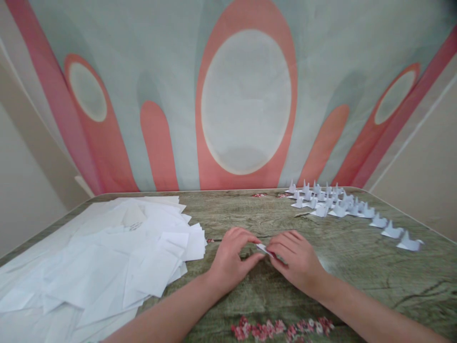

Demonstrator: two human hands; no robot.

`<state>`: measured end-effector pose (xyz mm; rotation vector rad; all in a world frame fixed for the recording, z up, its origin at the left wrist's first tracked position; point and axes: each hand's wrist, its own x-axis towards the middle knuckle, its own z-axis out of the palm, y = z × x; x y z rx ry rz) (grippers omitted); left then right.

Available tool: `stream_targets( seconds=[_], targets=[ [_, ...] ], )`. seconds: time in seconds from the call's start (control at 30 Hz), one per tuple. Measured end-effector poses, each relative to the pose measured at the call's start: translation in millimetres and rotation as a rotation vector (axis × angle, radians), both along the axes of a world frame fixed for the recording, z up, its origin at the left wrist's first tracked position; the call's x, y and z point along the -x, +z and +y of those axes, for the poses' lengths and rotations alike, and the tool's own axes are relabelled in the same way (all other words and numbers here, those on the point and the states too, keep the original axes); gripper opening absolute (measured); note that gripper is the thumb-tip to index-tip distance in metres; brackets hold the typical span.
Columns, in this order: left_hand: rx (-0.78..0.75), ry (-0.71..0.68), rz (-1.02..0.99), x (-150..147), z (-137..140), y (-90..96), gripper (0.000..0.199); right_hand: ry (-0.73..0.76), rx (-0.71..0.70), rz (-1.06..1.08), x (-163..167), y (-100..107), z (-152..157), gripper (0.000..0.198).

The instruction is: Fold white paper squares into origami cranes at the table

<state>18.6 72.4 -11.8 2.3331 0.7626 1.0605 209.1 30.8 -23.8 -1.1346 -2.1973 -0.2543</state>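
Observation:
A small folded piece of white paper is held between my two hands just above the middle of the table. My left hand pinches its left end between thumb and fingertips. From the right, my right hand grips the other end, its fingers curled over and hiding part of the paper. Beyond my right hand, several finished folded paper birds stand in rows at the back right. One paper bird sits nearest, at the right end of the group.
A wide, loose heap of white paper sheets covers the left side of the wood-patterned table. Pink flower prints show near the front edge. Behind the table rises a backdrop with coral arches and pale ovals.

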Motion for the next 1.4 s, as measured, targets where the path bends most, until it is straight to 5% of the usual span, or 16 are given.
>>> stream_targets(
  seconds=[0.23,0.57,0.97,1.4],
  targets=[
    [-0.141,0.023,0.276,2,-2,-0.1,0.004,-0.013,0.007,-0.353,3,1,-5,0.019],
    [-0.152,-0.045,0.471,1,0,0.4,0.004,0.010,0.096,-0.353,4,3,-4,0.015],
    [-0.037,0.047,0.416,1,-2,-0.5,0.013,0.121,0.512,0.066,-10,5,6,0.011],
    [0.126,0.125,0.349,-7,1,-5.5,0.011,0.100,0.662,0.255,-8,1,16,0.010]
  ],
)
